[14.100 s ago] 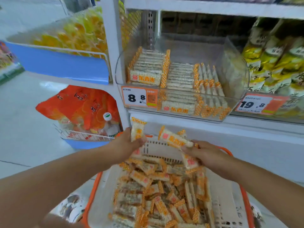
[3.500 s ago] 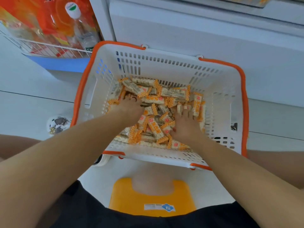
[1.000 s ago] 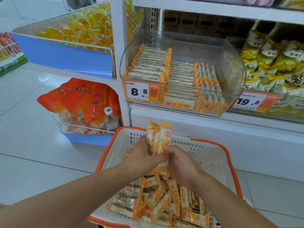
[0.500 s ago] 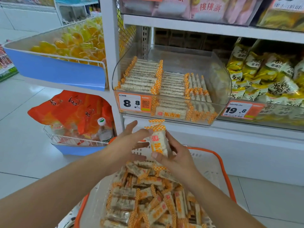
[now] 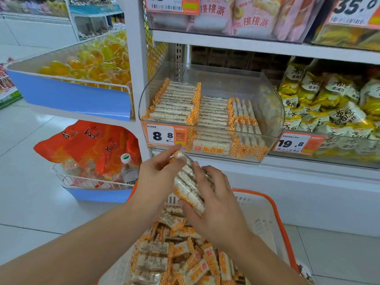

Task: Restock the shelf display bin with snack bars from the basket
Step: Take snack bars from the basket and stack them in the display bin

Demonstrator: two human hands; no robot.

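1. We see both hands raised above the basket (image 5: 273,204), holding a small stack of snack bars (image 5: 188,187) between them, just below the front edge of the clear display bin (image 5: 267,93).
2. Our left hand (image 5: 157,177) lies against the left side of the stack, fingers fairly straight, with the thumb and forefinger reaching up toward the bin's lower edge.
3. Our right hand (image 5: 213,200) curls around the stack from the right and underneath, gripping it.
4. The stack is tilted, its upper end pointing up and left toward the price tag (image 5: 166,135) marked 8.8.
5. The bin sits on the shelf (image 5: 287,171) and already holds neat rows of the same bars on its left and middle; its right part shows bare plastic.
6. The white basket with an orange rim sits below our hands, with loose bars (image 5: 178,258) heaped in it.
7. Left of the shelf post, orange bags (image 5: 86,145) sit in a wire rack; yellow packets (image 5: 329,99) fill the neighbouring bin on the right.
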